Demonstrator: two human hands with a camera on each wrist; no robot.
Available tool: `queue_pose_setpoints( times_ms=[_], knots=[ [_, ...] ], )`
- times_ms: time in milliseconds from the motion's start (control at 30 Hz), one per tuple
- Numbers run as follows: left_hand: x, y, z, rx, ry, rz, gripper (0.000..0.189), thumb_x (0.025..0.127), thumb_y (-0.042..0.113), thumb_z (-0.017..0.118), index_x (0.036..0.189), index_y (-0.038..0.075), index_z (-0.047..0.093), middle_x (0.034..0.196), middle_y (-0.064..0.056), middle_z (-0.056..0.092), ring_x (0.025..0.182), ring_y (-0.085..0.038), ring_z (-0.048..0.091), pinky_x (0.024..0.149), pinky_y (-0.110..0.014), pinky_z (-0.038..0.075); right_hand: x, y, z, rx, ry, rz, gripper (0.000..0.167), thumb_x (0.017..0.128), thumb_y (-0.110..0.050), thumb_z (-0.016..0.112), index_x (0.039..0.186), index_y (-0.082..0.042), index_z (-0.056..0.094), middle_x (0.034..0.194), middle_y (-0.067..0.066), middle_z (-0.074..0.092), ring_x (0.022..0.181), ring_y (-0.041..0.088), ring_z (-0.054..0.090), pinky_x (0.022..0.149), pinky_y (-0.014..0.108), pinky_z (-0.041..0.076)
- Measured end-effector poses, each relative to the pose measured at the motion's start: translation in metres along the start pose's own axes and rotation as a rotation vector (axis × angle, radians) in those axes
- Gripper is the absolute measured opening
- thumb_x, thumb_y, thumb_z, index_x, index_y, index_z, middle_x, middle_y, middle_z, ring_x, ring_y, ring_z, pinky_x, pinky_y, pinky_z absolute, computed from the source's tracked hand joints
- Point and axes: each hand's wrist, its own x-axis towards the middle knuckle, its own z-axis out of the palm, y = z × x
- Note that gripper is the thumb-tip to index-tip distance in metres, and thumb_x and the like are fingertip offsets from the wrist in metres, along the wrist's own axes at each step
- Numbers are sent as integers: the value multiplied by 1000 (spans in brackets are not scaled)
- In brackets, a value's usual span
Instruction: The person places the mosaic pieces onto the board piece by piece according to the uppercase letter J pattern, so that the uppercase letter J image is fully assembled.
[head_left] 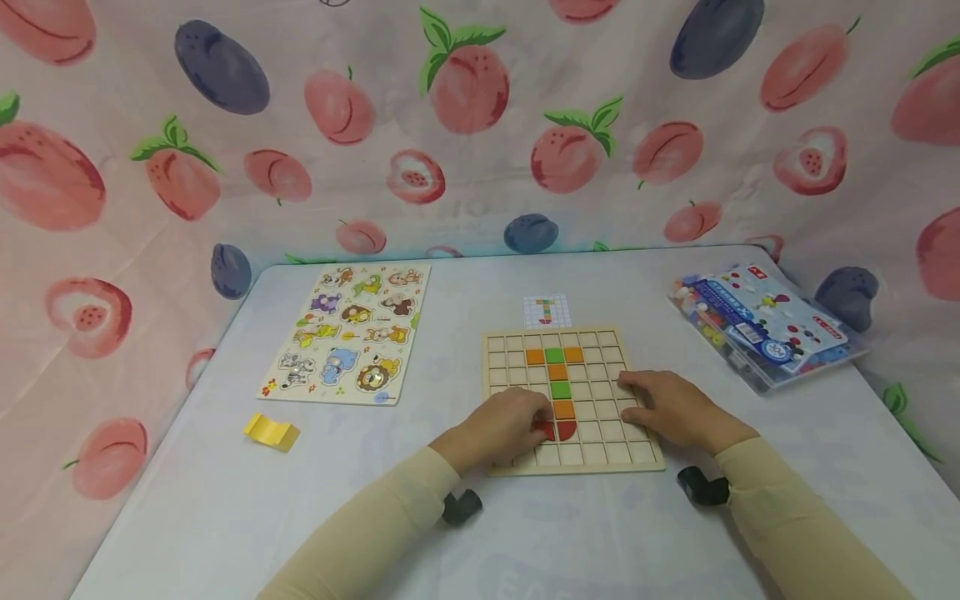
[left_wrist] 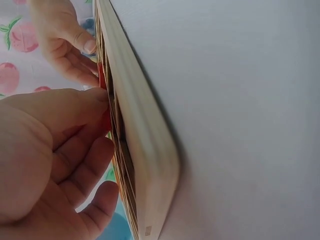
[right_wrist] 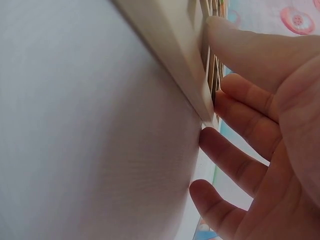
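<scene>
A wooden grid board lies flat in front of me, with orange and green square tiles set in a T shape. At the foot of the T sit two red rounded tiles, one on the right and one on the left. My left hand pinches the left red tile at its cell; in the left wrist view, thumb and fingers close on a red edge. My right hand rests at the board's right edge, its thumb on the grid and its fingers spread along the rim.
Behind the board lies a small printed pattern card. An animal puzzle board is at the left, with a yellow wavy block before it. A clear plastic case of colourful pieces lies at the right.
</scene>
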Motion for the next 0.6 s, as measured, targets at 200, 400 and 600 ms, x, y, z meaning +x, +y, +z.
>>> queue_pose_setpoints(
  times_ms=[200, 400, 600],
  knots=[
    [0, -2, -1, -16, -2, -22, 15, 91, 15, 75, 105, 12, 71, 86, 9, 61, 83, -9, 53, 78, -20, 47, 0, -2, -1, -8, -7, 9, 63, 93, -26, 72, 144, 3, 49, 145, 27, 48, 135, 48, 39, 109, 60, 30],
    [1, -4, 1, -55, -11, -59, 14, 92, 14, 73, 105, 12, 71, 87, 8, 61, 83, -9, 53, 78, -20, 47, 0, -3, -2, -16, 3, -6, 61, 93, -23, 72, 143, 4, 50, 143, 28, 49, 134, 48, 40, 109, 60, 31],
    [3, -5, 3, -71, -14, -74, 12, 92, 14, 72, 103, 12, 70, 86, 9, 60, 82, -9, 53, 77, -20, 47, -1, -5, -2, -19, 4, -4, 60, 93, -21, 72, 142, 5, 50, 143, 28, 49, 134, 49, 40, 109, 61, 31]
  ],
)
